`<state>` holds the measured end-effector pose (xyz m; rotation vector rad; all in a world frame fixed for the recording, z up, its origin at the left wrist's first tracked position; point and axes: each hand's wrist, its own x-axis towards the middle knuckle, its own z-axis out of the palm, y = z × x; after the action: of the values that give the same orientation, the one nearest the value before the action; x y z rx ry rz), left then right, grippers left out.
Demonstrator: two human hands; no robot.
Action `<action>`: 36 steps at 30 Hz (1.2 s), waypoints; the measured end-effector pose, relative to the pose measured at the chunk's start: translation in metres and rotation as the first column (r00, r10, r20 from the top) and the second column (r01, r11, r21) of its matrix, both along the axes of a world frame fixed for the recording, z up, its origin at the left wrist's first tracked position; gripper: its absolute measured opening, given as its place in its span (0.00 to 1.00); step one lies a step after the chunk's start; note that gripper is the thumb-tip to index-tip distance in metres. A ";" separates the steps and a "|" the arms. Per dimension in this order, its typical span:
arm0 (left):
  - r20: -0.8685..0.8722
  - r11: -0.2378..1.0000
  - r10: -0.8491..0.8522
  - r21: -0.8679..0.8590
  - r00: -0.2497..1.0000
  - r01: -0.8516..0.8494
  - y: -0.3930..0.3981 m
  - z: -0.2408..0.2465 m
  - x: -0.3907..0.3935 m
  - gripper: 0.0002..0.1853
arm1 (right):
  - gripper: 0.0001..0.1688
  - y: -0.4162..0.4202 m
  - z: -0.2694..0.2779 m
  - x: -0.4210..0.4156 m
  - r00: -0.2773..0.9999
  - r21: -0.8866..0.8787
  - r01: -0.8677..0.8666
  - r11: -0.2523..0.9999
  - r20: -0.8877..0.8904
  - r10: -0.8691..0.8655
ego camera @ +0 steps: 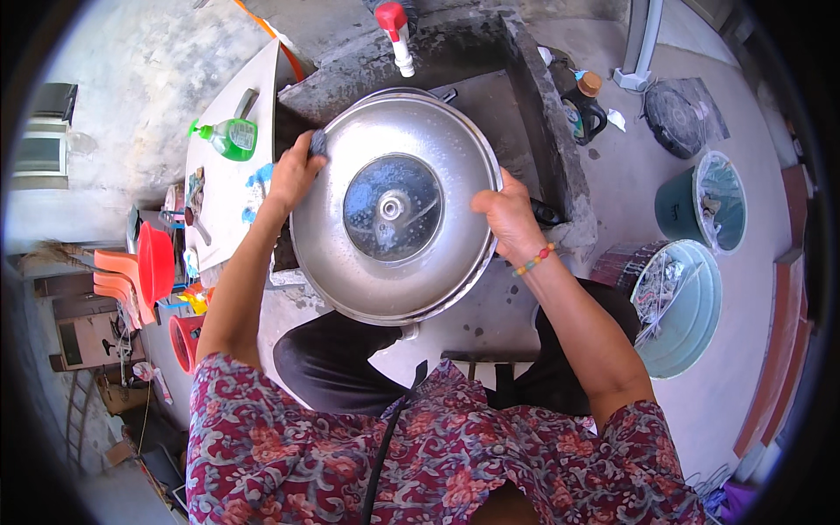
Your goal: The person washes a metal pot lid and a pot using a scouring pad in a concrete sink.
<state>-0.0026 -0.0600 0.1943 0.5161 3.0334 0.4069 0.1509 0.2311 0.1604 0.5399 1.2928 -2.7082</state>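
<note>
A wet metal pot lid (323, 230) with a round glass centre and a knob lies tilted over the near part of a concrete sink (571, 164). My left hand (296, 172) holds a grey scouring pad (317, 143) against the lid's upper left rim. Fingers of my right hand (510, 213) grip the lid's right edge, the thumb on top and the other fingers hidden beneath. Behind the lid, a pan's rim and a dark handle (449, 96) show in part. A white tap with a red handle (392, 23) points down above the lid.
A green soap pump bottle (240, 139) and a knife (245, 104) are on the pale board (226, 197) at left. Right of the sink stand a dark jug (584, 115), a lined green bin (676, 205) and a pale green bucket (705, 315). Red basins (156, 264) are at far left.
</note>
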 end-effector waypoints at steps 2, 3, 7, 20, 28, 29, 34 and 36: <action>0.042 0.998 0.015 0.054 0.999 -0.018 -0.002 -0.004 0.002 0.25 | 0.25 0.005 -0.001 -0.002 1.000 -0.022 0.012 1.000 -0.005 -0.012; 0.039 1.000 -0.002 0.028 0.999 0.001 0.004 0.003 -0.002 0.26 | 0.25 0.007 0.000 -0.003 1.000 -0.026 0.001 1.000 -0.010 -0.001; -0.096 0.971 -0.225 -0.106 0.970 0.215 0.038 0.015 -0.043 0.25 | 0.25 0.010 0.011 -0.006 0.999 -0.015 -0.035 0.999 0.000 0.035; 0.159 0.996 -0.019 0.091 0.987 0.005 0.025 0.015 -0.043 0.25 | 0.26 -0.001 0.010 -0.015 0.999 -0.031 0.041 0.999 0.017 -0.041; 0.340 0.517 0.400 0.683 0.851 -0.516 -0.021 -0.044 0.055 0.19 | 0.22 -0.013 0.002 -0.028 0.985 0.008 0.170 0.985 0.010 -0.170; 0.372 0.433 0.451 0.704 0.811 -0.564 -0.016 -0.049 0.065 0.18 | 0.22 -0.016 0.002 -0.030 0.982 0.029 0.188 0.982 0.025 -0.189; 0.413 0.242 0.508 0.773 0.756 -0.586 0.001 -0.060 0.081 0.12 | 0.24 -0.028 -0.003 -0.036 0.958 -0.019 0.288 0.957 0.003 -0.288; 0.436 0.184 0.528 0.779 0.729 -0.599 0.010 -0.059 0.083 0.10 | 0.25 -0.032 -0.004 -0.040 0.942 -0.095 0.326 0.941 -0.051 -0.331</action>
<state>0.0805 -0.0499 0.1356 -0.7483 2.4728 2.0785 0.1105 0.1990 0.1565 0.7217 1.1876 -3.0592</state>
